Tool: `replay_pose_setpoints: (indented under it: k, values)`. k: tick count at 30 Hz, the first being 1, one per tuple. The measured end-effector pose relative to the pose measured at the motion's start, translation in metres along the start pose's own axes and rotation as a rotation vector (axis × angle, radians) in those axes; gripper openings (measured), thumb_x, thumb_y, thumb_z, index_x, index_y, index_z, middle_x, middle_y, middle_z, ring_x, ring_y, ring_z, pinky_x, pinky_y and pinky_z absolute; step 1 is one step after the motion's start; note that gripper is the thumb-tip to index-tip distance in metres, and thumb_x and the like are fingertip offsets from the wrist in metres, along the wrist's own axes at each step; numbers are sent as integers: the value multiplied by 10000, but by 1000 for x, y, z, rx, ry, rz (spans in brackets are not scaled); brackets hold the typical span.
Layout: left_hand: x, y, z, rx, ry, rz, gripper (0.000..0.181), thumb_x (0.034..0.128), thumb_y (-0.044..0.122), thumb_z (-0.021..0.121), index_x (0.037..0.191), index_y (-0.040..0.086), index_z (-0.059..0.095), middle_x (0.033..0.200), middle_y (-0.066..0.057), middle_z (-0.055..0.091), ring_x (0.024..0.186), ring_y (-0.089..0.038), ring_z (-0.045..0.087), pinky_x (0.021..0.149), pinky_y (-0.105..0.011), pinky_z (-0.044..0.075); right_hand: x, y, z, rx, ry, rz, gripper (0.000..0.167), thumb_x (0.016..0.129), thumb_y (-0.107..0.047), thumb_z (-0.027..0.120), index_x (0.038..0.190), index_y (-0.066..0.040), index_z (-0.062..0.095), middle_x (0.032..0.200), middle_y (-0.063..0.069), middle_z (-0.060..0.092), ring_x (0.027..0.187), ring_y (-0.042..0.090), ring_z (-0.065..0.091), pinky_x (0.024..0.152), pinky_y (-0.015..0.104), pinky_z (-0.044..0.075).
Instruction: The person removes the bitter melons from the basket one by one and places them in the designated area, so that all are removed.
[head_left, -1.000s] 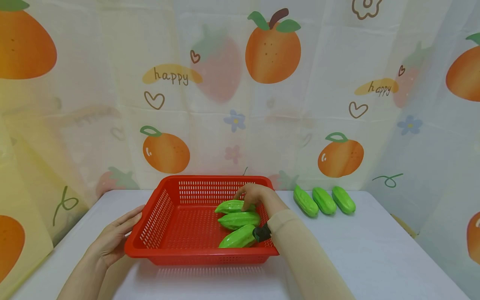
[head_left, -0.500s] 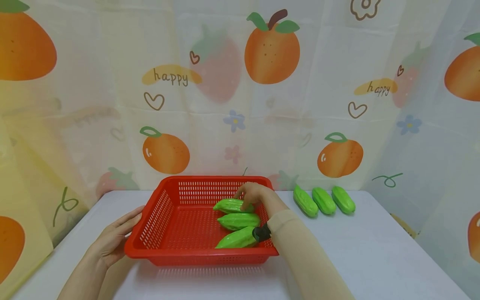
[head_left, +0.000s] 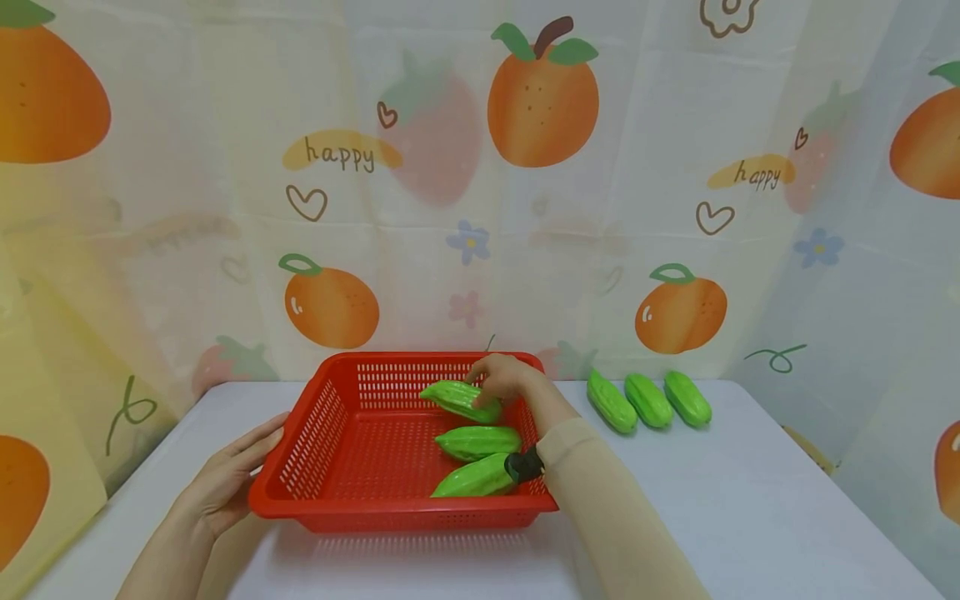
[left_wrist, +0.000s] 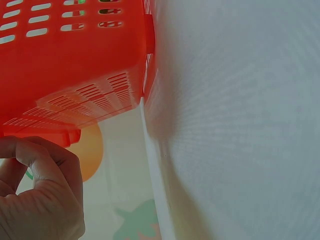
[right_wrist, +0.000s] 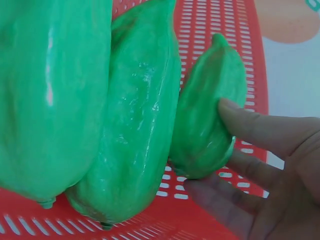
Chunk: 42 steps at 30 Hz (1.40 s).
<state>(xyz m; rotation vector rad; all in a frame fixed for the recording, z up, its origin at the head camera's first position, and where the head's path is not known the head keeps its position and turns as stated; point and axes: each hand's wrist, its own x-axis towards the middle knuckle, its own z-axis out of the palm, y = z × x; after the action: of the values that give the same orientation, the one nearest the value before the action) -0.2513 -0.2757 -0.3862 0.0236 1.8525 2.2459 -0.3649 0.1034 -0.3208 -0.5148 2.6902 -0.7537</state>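
A red plastic basket (head_left: 360,454) with slotted walls sits on the white table. My left hand (head_left: 228,479) grips its left rim, and in the left wrist view the hand's fingers (left_wrist: 37,157) curl under that rim. Inside the basket, my right hand (head_left: 506,379) holds the rearmost green gourd (head_left: 459,398) between thumb and fingers. That gourd is tilted, its pointed end up and to the left. In front of it lie a middle gourd (head_left: 477,442) and a nearest gourd (head_left: 476,477), which the right wrist partly covers. The right wrist view shows the thumb (right_wrist: 250,122) pressing the held gourd's side.
Three more green gourds (head_left: 648,402) lie in a row on the table, right of the basket. A fruit-print curtain (head_left: 465,283) hangs behind the table. Bare white cloth (head_left: 720,500) shows at the right, and the basket's left half has bare floor.
The rearmost gourd has shifted back and left in my right hand, its pointed end rising. The nearest gourd has moved slightly left. My left hand keeps its place on the rim.
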Motion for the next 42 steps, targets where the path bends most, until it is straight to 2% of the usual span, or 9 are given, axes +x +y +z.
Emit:
replay_pose_setpoints:
  k: [3,8,10,15,18,25,31,38,42]
  values:
    - [0,0,0,-1,1,-2,311,1051,298,467,1019,523,680,992,190,713,886,-47,673,745,-285,587,-1,-3,-1,38,0,17,459,874,-103,735,1321,-115,627,1352,115,596,677,137,448,745,384,565]
    - [1,0,0,1,3,-5,307,1050,304,469,1020,525,679,991,193,712,891,-42,669,747,-287,587,-2,-9,-3,88,2,36,480,889,-143,725,1351,-113,596,1367,129,567,665,146,441,696,331,523]
    - [1,0,0,3,4,-6,309,1050,304,467,1018,527,678,992,194,711,892,-42,669,748,-287,587,-3,-11,-5,113,4,36,485,896,-157,716,1359,-104,586,1382,134,556,675,157,480,706,325,540]
    - [1,0,-1,12,4,-9,309,1051,307,464,1017,534,670,996,202,708,895,-41,669,750,-284,587,-6,-14,-10,167,43,14,491,885,-162,723,1347,-61,594,1387,148,576,764,159,605,776,369,600]
    - [1,0,-1,14,7,-15,307,1050,311,465,1013,539,668,995,205,704,895,-39,665,749,-285,588,-7,-15,-13,197,70,6,490,873,-163,732,1331,-43,604,1373,156,591,797,158,637,771,365,604]
    - [1,0,0,13,9,-22,313,1051,309,465,1006,539,672,996,208,704,897,-40,664,749,-287,589,-13,-19,-21,303,115,-11,517,855,-155,742,1336,-34,595,1368,182,593,750,152,636,805,409,604]
    - [0,1,0,7,10,-22,315,1051,306,466,1004,535,676,996,205,706,895,-41,667,747,-283,591,-23,-21,-27,374,137,-43,526,853,-147,741,1332,3,581,1291,200,630,719,156,656,739,387,613]
    - [1,1,-1,9,24,-31,313,1048,313,470,988,541,677,980,205,706,886,-37,666,742,-286,592,-42,-19,-39,451,193,-90,444,864,-160,728,1278,-35,626,1227,196,665,861,184,672,811,443,606]
    - [1,1,-1,12,19,-29,314,1049,310,469,990,536,678,980,202,707,884,-43,668,744,-287,592,-52,-16,-46,469,238,-96,450,874,-180,730,1292,-56,618,1229,178,665,923,202,689,819,432,605]
